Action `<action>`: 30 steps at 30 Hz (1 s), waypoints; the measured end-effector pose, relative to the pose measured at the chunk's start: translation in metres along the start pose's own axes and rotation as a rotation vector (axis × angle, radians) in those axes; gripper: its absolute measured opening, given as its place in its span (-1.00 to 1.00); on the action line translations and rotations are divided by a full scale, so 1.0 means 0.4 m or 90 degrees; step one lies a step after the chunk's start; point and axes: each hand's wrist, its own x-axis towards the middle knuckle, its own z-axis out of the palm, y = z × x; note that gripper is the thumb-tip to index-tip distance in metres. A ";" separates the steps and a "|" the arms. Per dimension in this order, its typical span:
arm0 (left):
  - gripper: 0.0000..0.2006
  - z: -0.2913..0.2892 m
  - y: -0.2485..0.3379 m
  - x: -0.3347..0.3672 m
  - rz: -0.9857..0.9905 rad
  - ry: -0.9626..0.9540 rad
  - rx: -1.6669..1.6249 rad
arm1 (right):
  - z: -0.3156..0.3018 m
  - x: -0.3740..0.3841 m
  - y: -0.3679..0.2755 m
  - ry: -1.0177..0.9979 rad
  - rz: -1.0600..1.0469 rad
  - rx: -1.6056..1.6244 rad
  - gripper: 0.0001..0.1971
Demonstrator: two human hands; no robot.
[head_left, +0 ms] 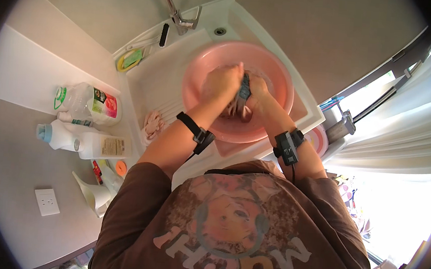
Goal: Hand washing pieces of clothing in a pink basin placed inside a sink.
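A pink round basin stands in the white sink, with some water in it. Over the basin my left hand is closed on a wet cloth, part blue-grey and part brownish. My right hand grips the same cloth just to the right, and the two fists are close together. The cloth's lower folds hang down into the basin. Motion slightly smears the left hand, and most of its fingers are hidden. A dark strapped device sits on each forearm.
A chrome faucet rises behind the white sink. A pale pink cloth lies to the left. On the left ledge stand a clear jug and a white bottle. A yellow dish and a black-handled brush rest at the back left.
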 end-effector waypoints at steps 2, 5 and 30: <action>-0.55 0.024 -0.082 0.019 -0.065 -0.008 -0.173 | -0.008 0.012 -0.014 -0.044 0.003 -0.018 -0.68; -0.57 -0.057 -0.090 0.032 -0.193 -0.082 -0.436 | -0.015 -0.021 -0.084 -0.073 -0.038 -0.075 -0.66; -0.50 -0.029 0.064 0.012 -0.113 -0.117 -0.106 | -0.028 0.057 0.055 0.039 -0.136 -0.057 -0.58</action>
